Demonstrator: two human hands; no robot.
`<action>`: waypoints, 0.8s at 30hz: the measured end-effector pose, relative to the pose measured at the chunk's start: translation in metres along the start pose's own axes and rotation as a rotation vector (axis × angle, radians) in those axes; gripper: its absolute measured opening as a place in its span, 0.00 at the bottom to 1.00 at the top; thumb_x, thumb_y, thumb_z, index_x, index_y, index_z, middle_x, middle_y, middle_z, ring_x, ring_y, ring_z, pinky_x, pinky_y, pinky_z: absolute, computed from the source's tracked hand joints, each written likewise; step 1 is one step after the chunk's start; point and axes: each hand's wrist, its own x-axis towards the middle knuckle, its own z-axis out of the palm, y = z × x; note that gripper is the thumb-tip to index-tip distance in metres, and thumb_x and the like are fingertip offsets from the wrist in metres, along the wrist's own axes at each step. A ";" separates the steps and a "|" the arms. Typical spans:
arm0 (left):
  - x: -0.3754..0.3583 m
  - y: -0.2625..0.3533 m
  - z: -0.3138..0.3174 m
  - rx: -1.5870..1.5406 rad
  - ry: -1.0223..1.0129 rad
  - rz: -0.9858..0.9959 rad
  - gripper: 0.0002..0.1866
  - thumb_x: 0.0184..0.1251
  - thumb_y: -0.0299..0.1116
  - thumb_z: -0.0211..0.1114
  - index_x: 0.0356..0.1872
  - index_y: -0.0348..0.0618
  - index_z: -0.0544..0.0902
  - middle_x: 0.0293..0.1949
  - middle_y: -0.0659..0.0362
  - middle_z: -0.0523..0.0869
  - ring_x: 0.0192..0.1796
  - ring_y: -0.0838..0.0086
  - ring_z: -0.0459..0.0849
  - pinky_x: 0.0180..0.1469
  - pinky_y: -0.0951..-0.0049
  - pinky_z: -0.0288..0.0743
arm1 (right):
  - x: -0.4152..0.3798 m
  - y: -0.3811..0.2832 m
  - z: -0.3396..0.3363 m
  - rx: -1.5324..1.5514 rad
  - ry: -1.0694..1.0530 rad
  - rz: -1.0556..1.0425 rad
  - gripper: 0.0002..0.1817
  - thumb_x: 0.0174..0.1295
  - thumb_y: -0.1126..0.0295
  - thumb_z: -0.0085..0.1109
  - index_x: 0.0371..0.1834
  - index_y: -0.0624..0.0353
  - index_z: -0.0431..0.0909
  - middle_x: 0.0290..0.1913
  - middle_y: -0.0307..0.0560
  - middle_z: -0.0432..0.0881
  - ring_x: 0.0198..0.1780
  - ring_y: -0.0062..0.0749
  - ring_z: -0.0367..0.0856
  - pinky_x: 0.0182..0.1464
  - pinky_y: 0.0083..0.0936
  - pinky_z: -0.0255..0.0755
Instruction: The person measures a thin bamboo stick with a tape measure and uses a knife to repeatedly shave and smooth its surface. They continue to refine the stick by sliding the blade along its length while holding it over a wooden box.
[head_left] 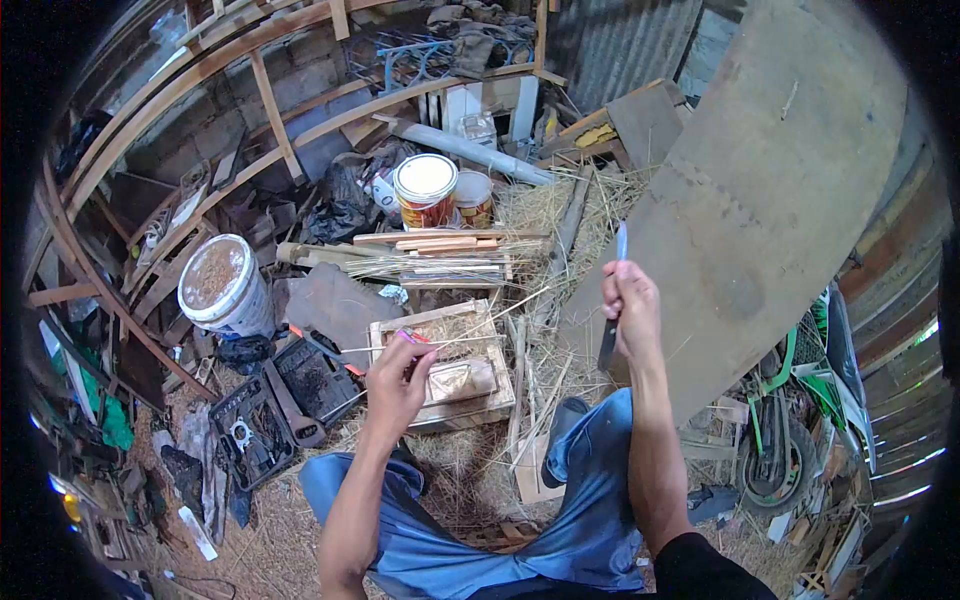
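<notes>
My right hand (632, 300) is wrapped round a knife (607, 345), its blade pointing up and away from me and its dark handle end showing below the fist. On the left, my left hand (400, 380) pinches a thin pale strip (465, 341), like split bamboo, running roughly sideways. Something small and pink-purple shows at its fingertips; I cannot make out what it is. Beyond and under this hand sits a wooden box frame (488, 405) with a pale wood block (455, 381) in it. The two hands are well apart.
A large brown board (790, 170) leans at the right, above a green-and-black wheeled machine (785, 440). An open tool case (250, 440) lies left, near a white bucket (225, 285). Paint buckets (426, 190), wood strips (450, 243) and straw (615, 190) stand or lie ahead.
</notes>
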 end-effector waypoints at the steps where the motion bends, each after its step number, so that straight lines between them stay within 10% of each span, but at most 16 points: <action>1: -0.001 0.000 0.002 0.001 0.006 -0.005 0.02 0.58 0.22 0.66 0.32 0.35 0.81 0.24 0.57 0.76 0.24 0.74 0.73 0.27 0.75 0.65 | -0.001 0.004 0.006 -0.003 -0.007 0.003 0.14 0.72 0.63 0.47 0.37 0.63 0.76 0.22 0.32 0.71 0.20 0.12 0.63 0.19 0.09 0.56; 4: -0.001 -0.001 0.005 0.025 -0.020 -0.007 0.03 0.58 0.23 0.66 0.33 0.37 0.82 0.25 0.55 0.77 0.24 0.71 0.75 0.28 0.74 0.67 | -0.011 0.015 0.032 -0.428 -0.124 -0.181 0.13 0.72 0.66 0.47 0.39 0.63 0.78 0.30 0.38 0.79 0.29 0.21 0.76 0.30 0.15 0.71; 11: 0.002 -0.007 0.001 0.042 0.004 0.027 0.03 0.58 0.23 0.66 0.33 0.39 0.83 0.28 0.56 0.80 0.24 0.70 0.80 0.24 0.74 0.73 | -0.022 0.011 0.044 -0.860 -0.108 -0.176 0.09 0.63 0.69 0.58 0.42 0.62 0.78 0.30 0.44 0.80 0.27 0.23 0.75 0.31 0.23 0.68; 24: 0.005 -0.020 -0.013 0.191 -0.035 0.021 0.05 0.56 0.24 0.67 0.34 0.39 0.85 0.32 0.57 0.82 0.29 0.68 0.80 0.30 0.72 0.73 | -0.021 0.020 0.038 -0.983 -0.302 0.080 0.08 0.60 0.67 0.63 0.35 0.61 0.84 0.22 0.39 0.81 0.23 0.17 0.72 0.29 0.22 0.67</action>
